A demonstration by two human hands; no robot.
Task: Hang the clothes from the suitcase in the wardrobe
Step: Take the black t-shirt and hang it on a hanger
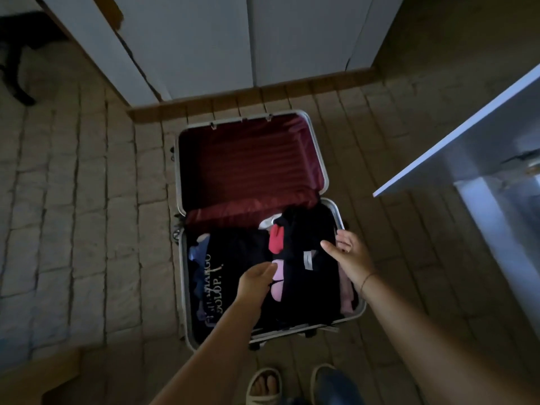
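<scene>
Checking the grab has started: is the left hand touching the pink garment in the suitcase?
Cannot tell. In the head view the left hand overlaps the pink garment, but the dim top-down angle shows neither contact nor gap.

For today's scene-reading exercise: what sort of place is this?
Probably a bedroom: an open suitcase of clothes lies on the tiled floor before tall white wardrobe doors.

Dim, murky room with wide-angle bending at edges; brightest light on the white door at right.
</scene>
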